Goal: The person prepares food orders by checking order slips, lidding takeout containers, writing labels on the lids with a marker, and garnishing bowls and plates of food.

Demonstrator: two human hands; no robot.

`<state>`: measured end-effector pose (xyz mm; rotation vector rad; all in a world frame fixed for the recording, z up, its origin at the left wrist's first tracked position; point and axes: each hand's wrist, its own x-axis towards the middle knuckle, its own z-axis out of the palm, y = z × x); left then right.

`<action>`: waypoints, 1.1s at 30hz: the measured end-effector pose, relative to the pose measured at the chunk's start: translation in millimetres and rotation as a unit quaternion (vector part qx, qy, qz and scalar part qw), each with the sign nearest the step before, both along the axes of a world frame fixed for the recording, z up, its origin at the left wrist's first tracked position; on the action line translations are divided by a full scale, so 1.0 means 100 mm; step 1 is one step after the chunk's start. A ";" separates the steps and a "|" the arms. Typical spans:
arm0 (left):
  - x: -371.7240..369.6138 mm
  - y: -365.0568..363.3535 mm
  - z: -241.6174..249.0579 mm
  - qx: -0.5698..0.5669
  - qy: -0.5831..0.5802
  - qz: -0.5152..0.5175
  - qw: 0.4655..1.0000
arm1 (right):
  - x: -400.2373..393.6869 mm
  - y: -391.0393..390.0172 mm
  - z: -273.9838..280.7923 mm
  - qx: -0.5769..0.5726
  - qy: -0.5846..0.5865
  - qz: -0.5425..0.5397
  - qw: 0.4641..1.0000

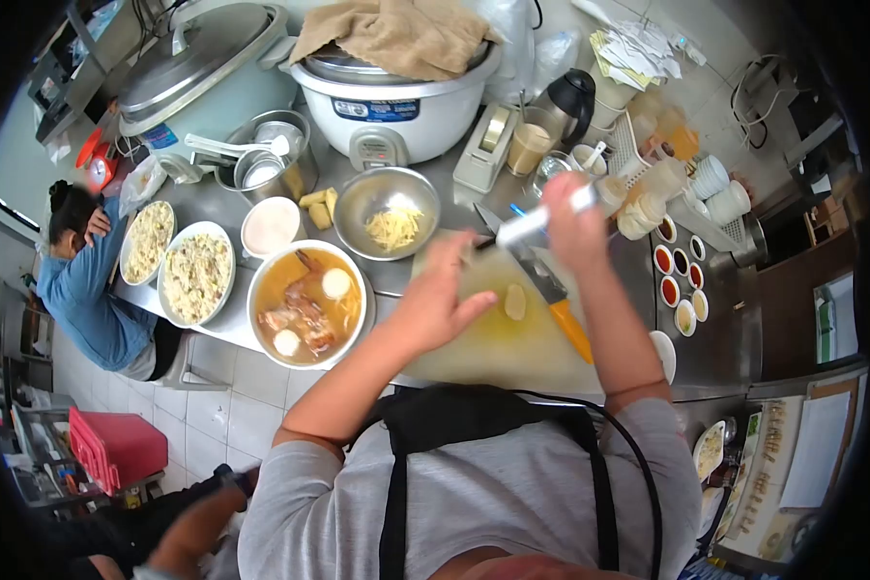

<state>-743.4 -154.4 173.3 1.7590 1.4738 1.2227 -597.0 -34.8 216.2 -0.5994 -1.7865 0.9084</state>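
Observation:
My right hand [577, 227] is closed around a white-handled tool [527, 226], blurred by motion, so I cannot make out its kind. Over the left part of the cutting board [454, 353], my left hand [442, 298] has its thumb spread away from its fingers. Its fingertips are close to a small dark piece that I cannot identify. A pale yellow slice [515, 302] lies on the board between the hands. To its right rests a knife with a yellow handle [571, 332]. Beyond my left hand, a steel bowl [360, 193] holds pale yellow shreds.
Left of the board stand a bowl of soup with meat and eggs [309, 314] and two dishes of rice [196, 275]. A rice cooker [396, 111] is behind. Sauce cups [669, 290] line the right side. Someone in blue [97, 290] sits at left.

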 end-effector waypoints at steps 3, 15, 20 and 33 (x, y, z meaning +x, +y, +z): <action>-0.68 -0.16 0.15 0.090 -0.016 0.093 0.991 | -0.13 0.89 0.43 0.046 0.051 -0.173 0.983; -2.17 -1.69 -0.66 0.036 -0.196 0.520 0.830 | -0.36 3.25 -0.56 -0.105 -0.339 -0.310 0.882; -2.29 -1.69 -0.80 -0.003 -0.210 0.545 0.812 | -0.30 3.60 -0.64 -0.191 -0.386 -0.233 0.872; -2.23 -1.43 -1.09 -0.151 -0.322 0.480 0.802 | -0.12 1.60 0.09 -0.196 -0.196 -0.123 0.953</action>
